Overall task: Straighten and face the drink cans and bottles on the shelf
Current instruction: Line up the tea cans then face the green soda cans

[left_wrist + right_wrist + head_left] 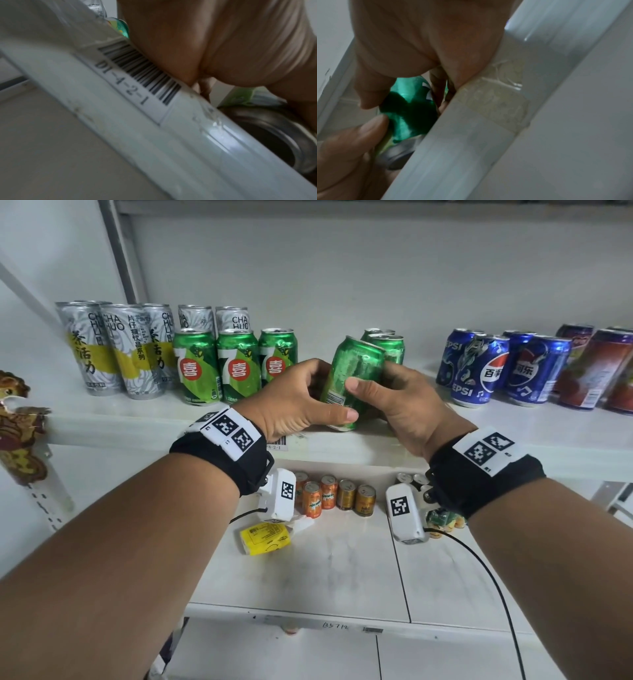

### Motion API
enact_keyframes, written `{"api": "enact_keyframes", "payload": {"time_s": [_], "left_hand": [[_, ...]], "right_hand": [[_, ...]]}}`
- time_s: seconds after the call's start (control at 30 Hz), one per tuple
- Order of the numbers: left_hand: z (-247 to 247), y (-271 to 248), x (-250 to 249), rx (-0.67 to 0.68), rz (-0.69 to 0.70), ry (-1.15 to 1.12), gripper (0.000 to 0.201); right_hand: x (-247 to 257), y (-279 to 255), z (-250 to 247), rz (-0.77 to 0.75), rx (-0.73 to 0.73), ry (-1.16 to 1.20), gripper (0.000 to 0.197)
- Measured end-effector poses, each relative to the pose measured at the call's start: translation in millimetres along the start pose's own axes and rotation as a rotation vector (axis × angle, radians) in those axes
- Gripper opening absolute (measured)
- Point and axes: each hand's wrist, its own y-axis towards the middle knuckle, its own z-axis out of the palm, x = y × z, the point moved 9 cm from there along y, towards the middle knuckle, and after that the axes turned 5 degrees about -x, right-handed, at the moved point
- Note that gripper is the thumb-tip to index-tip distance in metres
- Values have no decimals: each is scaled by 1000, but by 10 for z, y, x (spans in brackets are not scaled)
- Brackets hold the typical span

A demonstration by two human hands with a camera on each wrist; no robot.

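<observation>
A green 7-Up can (352, 371) leans tilted at the front of the white shelf (137, 419), its plain back side and small print toward me. My left hand (305, 398) grips its lower left side, thumb across the bottom front. My right hand (390, 395) grips its right side, thumb on the front. The right wrist view shows the green can (412, 111) between both thumbs, and the left wrist view shows its silver base (267, 136) over the shelf lip. Three 7-Up cans (236, 368) stand faced to the left; two more green cans (390, 345) stand behind.
Tall silver tea cans (120, 350) stand at the shelf's left, blue Pepsi cans (493, 368) and red cans (596, 371) at the right. A barcode label (137, 75) marks the shelf edge. The lower shelf holds small orange cans (325, 494) and a yellow pack (265, 539).
</observation>
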Motion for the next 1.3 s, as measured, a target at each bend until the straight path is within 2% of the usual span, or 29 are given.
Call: {"api": "enact_keyframes", "payload": {"time_s": [0.13, 0.27, 0.4, 0.67, 0.83, 0.93, 1.0, 1.1, 1.3], "left_hand": [[-15, -19, 0, 1, -3, -10, 77], [-1, -18, -15, -1, 26, 36, 69], [-17, 9, -15, -27, 69, 143, 66], [-22, 11, -52, -38, 91, 229, 71], [-61, 5, -36, -59, 103, 111, 69], [-100, 12, 2, -79, 80, 37, 71], [-100, 23, 11, -77, 69, 14, 67], [-74, 38, 11, -69, 64, 18, 59], [34, 10, -7, 11, 47, 138, 73]], "right_hand": [[-7, 20, -43, -21, -30, 15, 39], [0, 27, -71, -42, -67, 52, 64], [9, 7, -83, -65, -56, 40, 69], [67, -39, -16, -98, 22, 44, 62], [52, -23, -32, -85, 6, 37, 60], [23, -5, -57, -66, -7, 55, 44], [4, 8, -80, -45, -31, 82, 38], [0, 23, -85, -43, -54, 75, 40], [28, -1, -59, -67, -54, 35, 40]]}}
